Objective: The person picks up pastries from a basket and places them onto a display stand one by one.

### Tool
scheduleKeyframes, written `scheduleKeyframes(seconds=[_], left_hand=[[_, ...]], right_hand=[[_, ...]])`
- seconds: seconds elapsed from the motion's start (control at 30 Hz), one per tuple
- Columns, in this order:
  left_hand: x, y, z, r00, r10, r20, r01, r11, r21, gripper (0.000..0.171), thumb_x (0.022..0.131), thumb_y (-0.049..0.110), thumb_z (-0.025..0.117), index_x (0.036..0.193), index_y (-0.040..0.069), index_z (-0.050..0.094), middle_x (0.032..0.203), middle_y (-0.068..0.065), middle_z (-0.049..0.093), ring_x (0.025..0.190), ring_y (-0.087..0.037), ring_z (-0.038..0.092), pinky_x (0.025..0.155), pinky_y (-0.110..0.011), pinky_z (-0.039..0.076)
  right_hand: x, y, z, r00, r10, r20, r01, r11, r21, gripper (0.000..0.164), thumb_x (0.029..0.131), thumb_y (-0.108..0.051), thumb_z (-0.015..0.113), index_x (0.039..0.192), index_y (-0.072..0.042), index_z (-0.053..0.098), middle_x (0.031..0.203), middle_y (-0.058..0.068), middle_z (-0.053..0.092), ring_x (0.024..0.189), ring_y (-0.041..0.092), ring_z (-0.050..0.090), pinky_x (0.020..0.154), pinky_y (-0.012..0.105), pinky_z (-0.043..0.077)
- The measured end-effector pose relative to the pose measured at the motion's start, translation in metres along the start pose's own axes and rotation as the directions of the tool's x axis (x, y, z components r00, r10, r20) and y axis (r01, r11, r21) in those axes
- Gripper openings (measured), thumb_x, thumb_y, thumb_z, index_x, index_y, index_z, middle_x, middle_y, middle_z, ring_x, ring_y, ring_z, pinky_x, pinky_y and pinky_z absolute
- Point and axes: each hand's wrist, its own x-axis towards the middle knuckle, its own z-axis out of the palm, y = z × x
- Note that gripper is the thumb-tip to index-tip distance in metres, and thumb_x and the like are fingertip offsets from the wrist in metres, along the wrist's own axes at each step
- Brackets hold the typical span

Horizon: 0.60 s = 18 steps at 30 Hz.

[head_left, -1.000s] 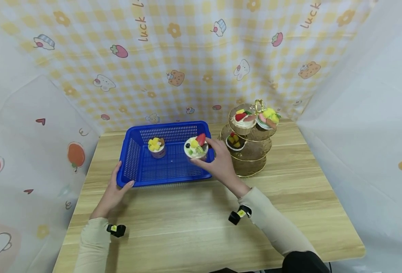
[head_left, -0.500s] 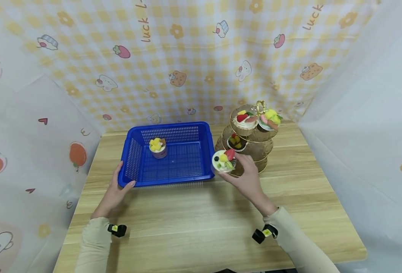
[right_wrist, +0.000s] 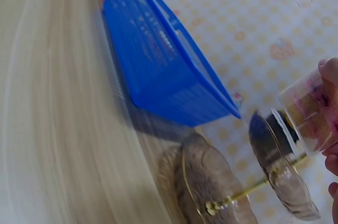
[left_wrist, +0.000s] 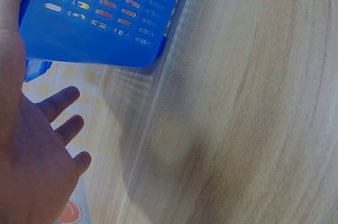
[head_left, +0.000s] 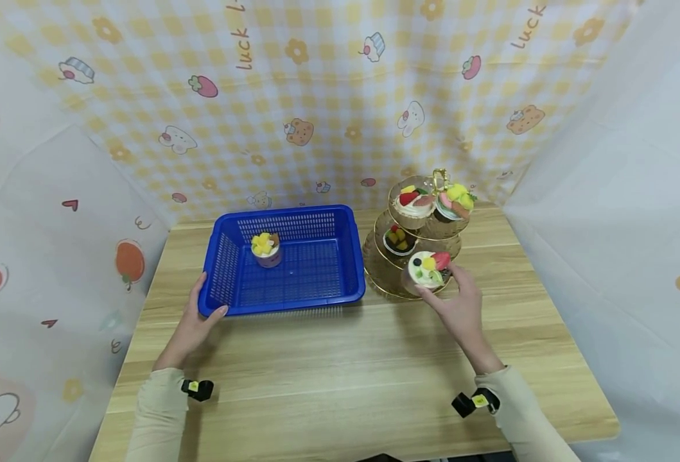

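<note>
My right hand [head_left: 461, 308] grips a clear dessert cup [head_left: 426, 271] topped with white cream, a strawberry and small fruit pieces. In the head view the cup overlaps the bottom tier of a three-tier stand [head_left: 386, 276]; the right wrist view shows its pink layered side [right_wrist: 311, 113]. My left hand [head_left: 194, 326] holds the front left corner of a blue basket [head_left: 282, 308], thumb on the rim, the other fingers along the left side. Inside the basket stands a cup with yellow fruit cubes [head_left: 266, 249].
Two cream cakes, one with red fruit [head_left: 413, 206] and one with yellow fruit [head_left: 454, 202], sit on the stand's top tier. A dark fruit tart [head_left: 399, 240] is on the middle tier. A patterned yellow cloth [head_left: 328, 83] hangs behind the wooden table [head_left: 316, 378].
My right hand has carried the strawberry-topped cup rightward, from over the basket to the front of the tiered stand. My left hand stays on the basket corner.
</note>
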Motion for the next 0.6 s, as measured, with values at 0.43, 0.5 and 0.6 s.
scheduleKeyframes(seconds=[0.43,0.5,0.6], left_hand=[[0.001,-0.003,0.002,1.000,0.006,-0.010,-0.006,1.000,0.010,0.094,0.098,0.034,0.060,0.155,0.045,-0.015,0.166,-0.025,-0.005,0.148,-0.058,0.008,0.110,-0.079,0.013],[0.001,-0.003,0.002,1.000,0.006,-0.010,-0.006,1.000,0.010,0.094,0.098,0.034,0.059,0.155,0.045,-0.015,0.166,-0.025,-0.005,0.148,-0.058,0.008,0.110,-0.079,0.013],[0.001,-0.002,0.001,1.000,0.000,-0.006,0.000,1.000,0.013,0.094,0.098,0.034,0.059,0.154,0.045,-0.016,0.166,-0.025,-0.006,0.147,-0.058,0.008,0.110,-0.079,0.013]], right_hand=[[0.022,0.018,-0.014,0.985,0.130,-0.113,-0.134,0.991,-0.028,0.063,0.069,-0.021,0.090,0.122,0.002,0.064,0.108,0.023,0.064,0.099,0.032,0.055,0.090,0.045,0.039],[0.025,0.019,-0.015,0.983,0.138,-0.119,-0.142,0.989,-0.034,0.065,0.068,-0.021,0.090,0.123,0.001,0.064,0.107,0.024,0.064,0.100,0.036,0.055,0.090,0.047,0.038],[0.027,0.019,-0.015,0.979,0.158,-0.130,-0.164,0.986,-0.039,0.064,0.069,-0.021,0.090,0.123,0.001,0.064,0.107,0.024,0.064,0.100,0.036,0.054,0.091,0.046,0.037]])
